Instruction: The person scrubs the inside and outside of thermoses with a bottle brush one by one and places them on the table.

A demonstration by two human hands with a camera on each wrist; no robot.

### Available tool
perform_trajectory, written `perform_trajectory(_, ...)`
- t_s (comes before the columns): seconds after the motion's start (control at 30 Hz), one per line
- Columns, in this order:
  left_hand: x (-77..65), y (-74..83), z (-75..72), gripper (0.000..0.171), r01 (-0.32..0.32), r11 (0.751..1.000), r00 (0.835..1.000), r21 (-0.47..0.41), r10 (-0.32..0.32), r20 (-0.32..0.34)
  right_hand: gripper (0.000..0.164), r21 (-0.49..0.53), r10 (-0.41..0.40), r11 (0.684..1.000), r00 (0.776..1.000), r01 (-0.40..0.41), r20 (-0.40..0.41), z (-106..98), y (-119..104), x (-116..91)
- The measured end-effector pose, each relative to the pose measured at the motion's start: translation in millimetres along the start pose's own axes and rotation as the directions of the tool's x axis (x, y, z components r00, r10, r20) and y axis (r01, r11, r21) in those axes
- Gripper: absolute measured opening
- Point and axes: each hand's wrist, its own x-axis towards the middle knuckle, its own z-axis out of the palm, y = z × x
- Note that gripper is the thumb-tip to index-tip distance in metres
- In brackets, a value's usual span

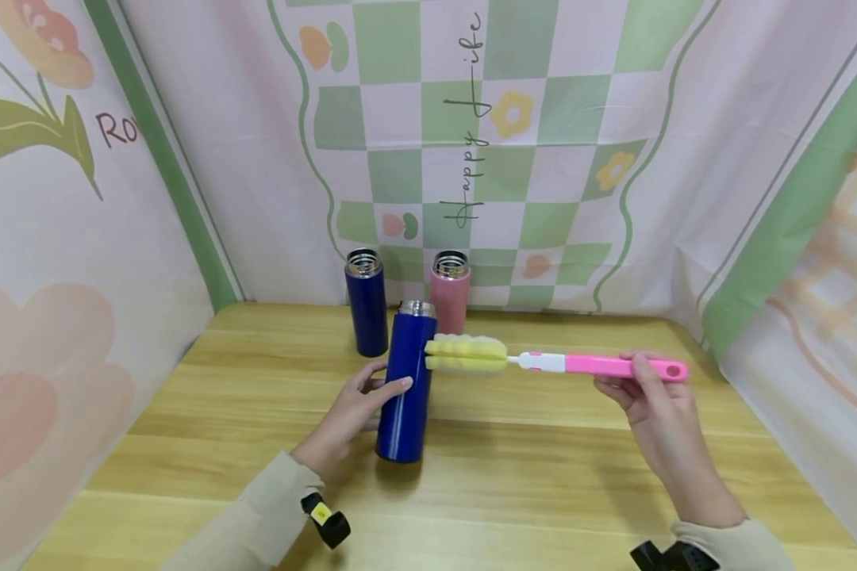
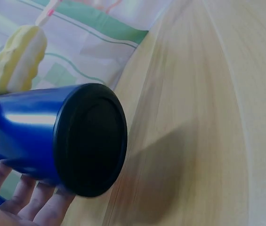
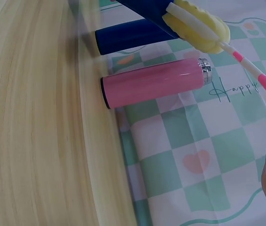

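A tall blue thermos bottle (image 1: 409, 396), lidless with a steel neck, leans slightly in my left hand (image 1: 357, 404), whose thumb lies across its front. In the left wrist view the bottle's black base (image 2: 92, 141) is lifted off the table, fingers (image 2: 52, 207) curled beneath. My right hand (image 1: 660, 412) pinches the pink handle of a bottle brush (image 1: 600, 365), held level. Its yellow and white sponge head (image 1: 467, 354) points left and overlaps the blue bottle's upper side; the right wrist view shows it alongside that bottle too.
Behind stand a dark blue bottle (image 1: 367, 309) and a pink bottle (image 1: 451, 297), both lidless, at the back of the wooden table (image 1: 528, 476). A patterned curtain (image 1: 486, 119) hangs along the table's back edge and both sides.
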Motion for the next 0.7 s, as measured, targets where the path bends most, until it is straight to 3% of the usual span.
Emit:
perform_trajectory(0.3, 1.9, -0.9, 1.7, 0.076, -0.011, 0.994, 1.0, -0.106, 0.011, -0.003, 0.03, -0.12, 0.049, 0.992, 0.998, -0.046, 0.024, -0.3, 0.1, -2.1)
perform_trajectory(0.53, 2.5, -0.8, 2.1, 0.079, -0.029, 0.969, 0.999, -0.243, 0.024, -0.024, 0.031, -0.061, 0.054, 0.997, 0.993, -0.048, 0.101, -0.5, 2.1, -5.0)
perform_trajectory(0.7, 2.4, -1.5, 0.0, 0.074, -0.045, 0.961, 0.999, -0.275, 0.038, -0.031, 0.035, -0.119, 0.077, 0.991, 0.984, -0.058, 0.158, -4.1, -0.7, -5.3)
